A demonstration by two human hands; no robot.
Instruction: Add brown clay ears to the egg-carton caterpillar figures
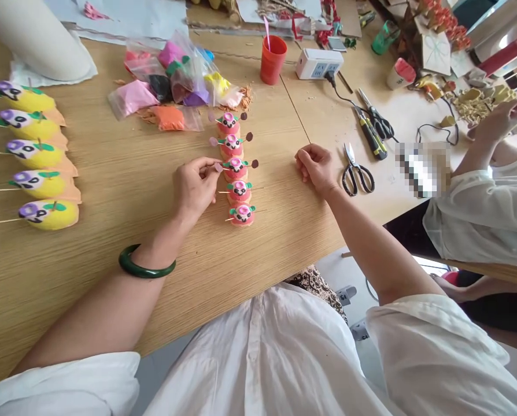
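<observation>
While the left forearm [104,309] is angled in from the near edge, with a dark green bangle [148,271] worn at its wrist, five pink clay figurines [243,215] are lined up between the hands on the wooden table [280,248]. On the nearest two, the side sticks [222,192] are bare. Beside the third, a pale mauve disc [218,167] is pinched by the thumb and fingertips of the left hand [196,188]. The step in hand is judged to be disc fitting; gentle pressure along the stick seems called for, with the figurine kept untilted. The right hand [317,167] is held well apart, loosely curled; whether anything is gripped cannot be told. Farther off, discs are carried on both sides by the last two figurines.
</observation>
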